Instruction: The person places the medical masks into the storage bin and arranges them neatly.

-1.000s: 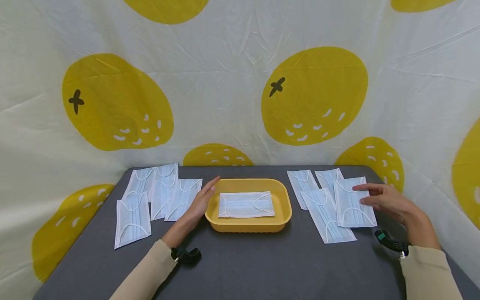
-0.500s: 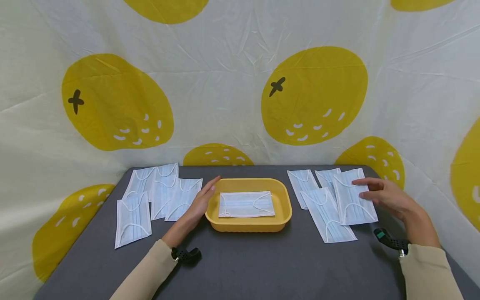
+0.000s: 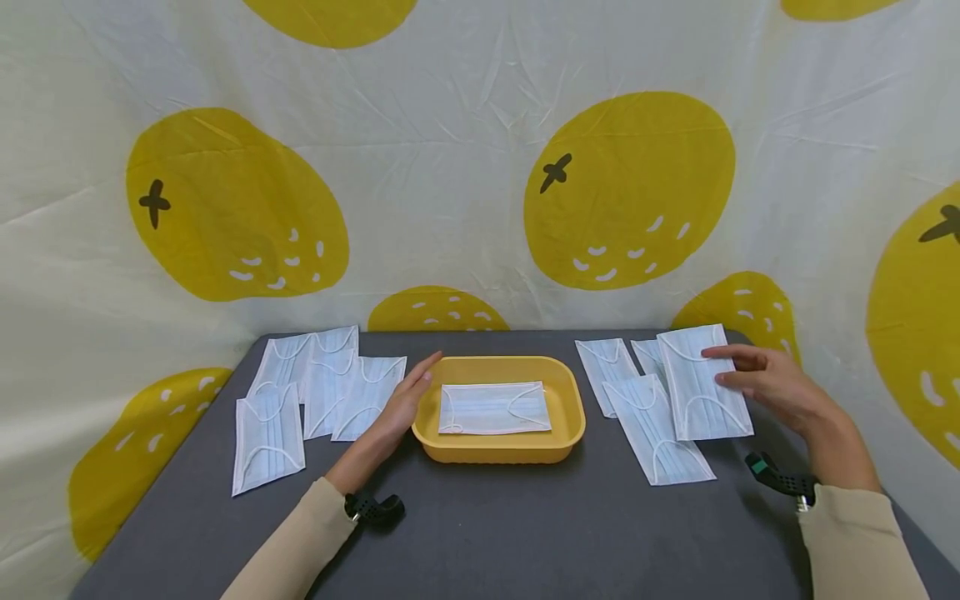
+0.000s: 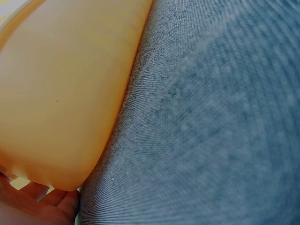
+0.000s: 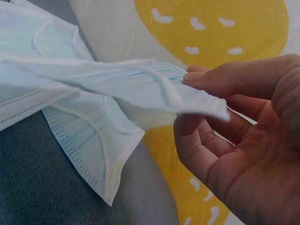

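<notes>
My right hand (image 3: 783, 392) pinches a pale blue face mask (image 3: 705, 387) by its right edge between thumb and fingers. In the right wrist view, this mask (image 5: 140, 86) is lifted over another mask (image 5: 89, 129). A yellow plastic tray (image 3: 498, 455) stands in the middle, with one mask (image 3: 495, 408) lying flat crosswise inside. Along the tray's left side rests my left hand (image 3: 396, 412), its fingers extended. The left wrist view has the tray's side wall (image 4: 61, 93) up close, with the curled-looking left fingers (image 4: 28, 201) at its far end.
Several masks (image 3: 270, 437) lie overlapping on the left of the dark grey table (image 3: 525, 533). More masks (image 3: 660, 433) lie at the right, under and beside the held one. A white curtain (image 3: 450, 192) with yellow fruit prints hangs behind the table.
My right hand has raised the pinched mask slightly up and away from the masks under it. The left hand and the tray have stayed put.
</notes>
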`<state>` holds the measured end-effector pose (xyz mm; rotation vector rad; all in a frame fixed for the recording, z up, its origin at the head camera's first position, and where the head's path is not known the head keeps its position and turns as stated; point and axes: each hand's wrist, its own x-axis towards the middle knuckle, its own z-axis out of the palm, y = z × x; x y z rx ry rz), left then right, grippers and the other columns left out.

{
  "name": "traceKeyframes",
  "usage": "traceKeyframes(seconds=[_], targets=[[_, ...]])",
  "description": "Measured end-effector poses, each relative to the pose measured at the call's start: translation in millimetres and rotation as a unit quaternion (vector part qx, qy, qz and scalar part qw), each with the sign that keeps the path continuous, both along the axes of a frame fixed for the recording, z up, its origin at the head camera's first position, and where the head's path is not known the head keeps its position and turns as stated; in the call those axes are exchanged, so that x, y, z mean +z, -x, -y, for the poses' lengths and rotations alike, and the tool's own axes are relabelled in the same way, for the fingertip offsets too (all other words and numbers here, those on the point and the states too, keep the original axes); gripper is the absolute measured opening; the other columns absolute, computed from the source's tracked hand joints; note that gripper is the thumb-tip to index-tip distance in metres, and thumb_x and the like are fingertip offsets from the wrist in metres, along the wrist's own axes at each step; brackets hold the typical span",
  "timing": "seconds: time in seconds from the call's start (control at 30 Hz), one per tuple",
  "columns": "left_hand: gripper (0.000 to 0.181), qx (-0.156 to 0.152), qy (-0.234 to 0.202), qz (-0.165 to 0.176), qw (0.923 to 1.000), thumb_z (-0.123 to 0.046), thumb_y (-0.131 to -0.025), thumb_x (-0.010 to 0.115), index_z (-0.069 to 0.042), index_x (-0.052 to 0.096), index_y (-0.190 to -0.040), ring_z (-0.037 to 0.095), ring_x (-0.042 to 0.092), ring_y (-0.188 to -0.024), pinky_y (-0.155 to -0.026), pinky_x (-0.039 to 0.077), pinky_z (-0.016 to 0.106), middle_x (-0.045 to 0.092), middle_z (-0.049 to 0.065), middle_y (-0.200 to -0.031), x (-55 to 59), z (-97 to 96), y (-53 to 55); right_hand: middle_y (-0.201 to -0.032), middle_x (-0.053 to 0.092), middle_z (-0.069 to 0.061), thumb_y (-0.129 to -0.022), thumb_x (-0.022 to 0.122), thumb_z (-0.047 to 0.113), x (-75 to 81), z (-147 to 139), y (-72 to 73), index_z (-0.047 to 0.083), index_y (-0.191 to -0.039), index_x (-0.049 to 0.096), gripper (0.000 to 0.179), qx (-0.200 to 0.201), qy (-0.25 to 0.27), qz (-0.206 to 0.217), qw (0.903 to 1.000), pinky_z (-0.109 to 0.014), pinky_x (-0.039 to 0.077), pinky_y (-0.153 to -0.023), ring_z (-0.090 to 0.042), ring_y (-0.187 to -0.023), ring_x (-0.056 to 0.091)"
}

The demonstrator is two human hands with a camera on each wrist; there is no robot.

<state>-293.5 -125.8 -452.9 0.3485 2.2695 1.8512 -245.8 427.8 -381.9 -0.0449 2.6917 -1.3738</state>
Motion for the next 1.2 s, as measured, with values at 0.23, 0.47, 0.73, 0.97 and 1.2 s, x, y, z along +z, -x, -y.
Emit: traceKeyframes(seconds=[0.23,0.47,0.73,0.97,1.2], targets=[[0.050,0.006,0.000,0.003,1.0000,-0.029,-0.114,0.029,-0.020,0.031,-0.164,0.030,0.018,-0.161,-0.131,0.009,0.055,0.025,0.006,-0.172,-0.8,-0.4,0.4,-0.118,0.055,0.030,-0.099,0.070,0.028,3.3,6.5,-0.8,0.007,-0.145,0.058,0.051,-0.003,0.012,-0.016,0.9998,-0.023,0.057,-0.084,-0.004,-0.100,0.057],[0.050,0.007,-0.001,0.006,1.0000,-0.029,-0.114,0.028,-0.023,0.031,-0.164,0.030,0.017,-0.161,-0.131,0.008,0.055,0.024,0.005,-0.173,-0.3,0.4,0.3,-0.116,0.059,0.030,-0.099,0.070,0.025,10.8,14.4,-0.3,0.008,-0.144,0.058,0.049,0.006,0.024,-0.021,0.9995,-0.025,0.058,-0.082,-0.003,-0.100,0.059],[0.050,0.002,-0.006,0.000,1.0000,-0.028,-0.114,0.028,-0.020,0.031,-0.164,0.030,0.018,-0.161,-0.131,0.009,0.055,0.024,0.006,-0.172,-0.6,-0.2,0.5,-0.120,0.054,0.030,-0.097,0.073,0.027,14.3,27.6,2.1,0.007,-0.146,0.056,0.056,0.015,-0.003,-0.032,0.9994,-0.038,0.057,-0.090,0.000,-0.105,0.056],[0.050,0.004,-0.006,0.003,1.0000,-0.027,-0.114,0.028,-0.019,0.031,-0.163,0.031,0.018,-0.161,-0.131,0.009,0.056,0.025,0.007,-0.172,-0.1,-0.5,0.6,-0.130,0.052,0.016,-0.095,0.076,0.026,17.3,40.6,0.8,0.004,-0.147,0.054,0.061,0.020,-0.006,-0.044,0.9988,-0.028,0.059,-0.086,-0.005,-0.104,0.055],[0.050,0.006,-0.001,0.008,1.0000,-0.027,-0.114,0.028,-0.021,0.030,-0.164,0.031,0.017,-0.161,-0.131,0.008,0.056,0.023,0.007,-0.173,0.5,-0.5,0.4,-0.151,0.045,-0.016,-0.096,0.074,0.026,21.7,54.2,2.5,0.001,-0.146,0.054,0.059,0.034,-0.018,-0.057,0.9977,-0.018,0.054,-0.085,-0.010,-0.113,0.047]])
